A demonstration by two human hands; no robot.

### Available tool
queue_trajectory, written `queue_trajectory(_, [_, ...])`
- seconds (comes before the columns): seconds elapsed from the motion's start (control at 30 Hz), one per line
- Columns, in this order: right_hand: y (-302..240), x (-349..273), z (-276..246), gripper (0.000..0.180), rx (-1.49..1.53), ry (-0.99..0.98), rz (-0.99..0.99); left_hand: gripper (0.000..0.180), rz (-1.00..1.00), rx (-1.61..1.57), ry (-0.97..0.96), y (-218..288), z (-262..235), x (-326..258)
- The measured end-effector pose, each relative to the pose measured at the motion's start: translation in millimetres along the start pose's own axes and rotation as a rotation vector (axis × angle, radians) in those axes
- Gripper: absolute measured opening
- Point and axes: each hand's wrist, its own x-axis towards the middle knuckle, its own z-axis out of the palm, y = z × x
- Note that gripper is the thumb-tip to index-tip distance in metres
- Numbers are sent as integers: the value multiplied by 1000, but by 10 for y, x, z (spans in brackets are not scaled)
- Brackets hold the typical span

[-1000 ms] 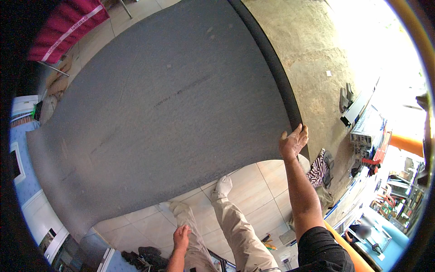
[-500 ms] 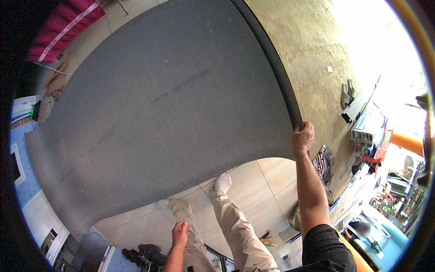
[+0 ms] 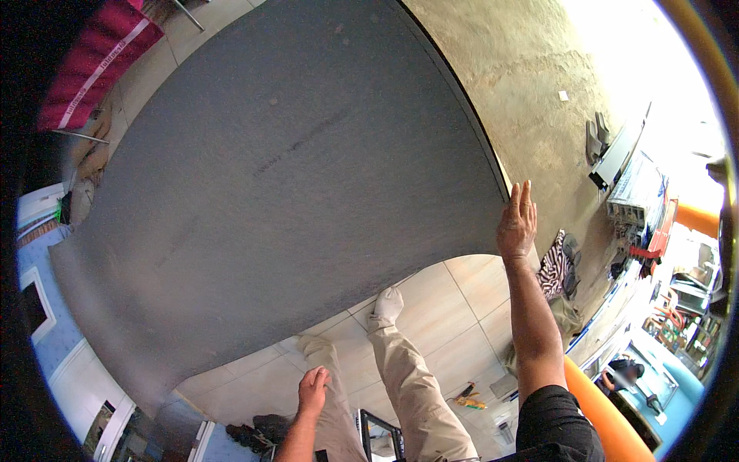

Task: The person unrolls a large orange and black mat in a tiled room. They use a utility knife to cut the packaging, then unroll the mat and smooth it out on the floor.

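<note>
A large dark grey mat (image 3: 308,177) spreads across the tiled floor, with faint dark scuffs or print near its middle. Its right edge lies nearly flat along the line where the tiles meet rougher ground. My right hand (image 3: 517,229) is at the mat's near right corner, fingers stretched out and holding nothing; whether the palm touches the mat is hard to tell. Above my left trouser leg, my left hand (image 3: 313,390) hangs away from the mat, its fingers curled in with nothing visible in them. My socked right foot (image 3: 389,302) stands beside the mat's near edge.
Slippers (image 3: 596,138) and stacked metal profiles (image 3: 633,192) lie on the rough ground at right, near a striped cloth (image 3: 553,266). An orange-handled tool (image 3: 471,400) rests on the tiles. Dark shoes (image 3: 262,433) are at lower left, and a maroon cloth (image 3: 100,61) hangs upper left. Someone sits far right.
My right hand has let go of the mat's edge and opened its fingers. That edge, curled up before, now lies nearly flat. My left hand stays curled by my leg.
</note>
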Motion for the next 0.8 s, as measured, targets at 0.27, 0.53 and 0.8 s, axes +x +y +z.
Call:
queue_trajectory(0.27, [-123, 13, -145, 80, -109, -198, 7, 51, 45, 83, -31, 153, -183, 114])
queue_trajectory(0.53, [-335, 143, -70, 75, -263, -299, 119, 50, 59, 80, 2, -62, -347, 208])
queue_trajectory(0.8, [-434, 538, -109, 39, -66, -547, 517, 44, 34, 25, 16, -215, -228, 288])
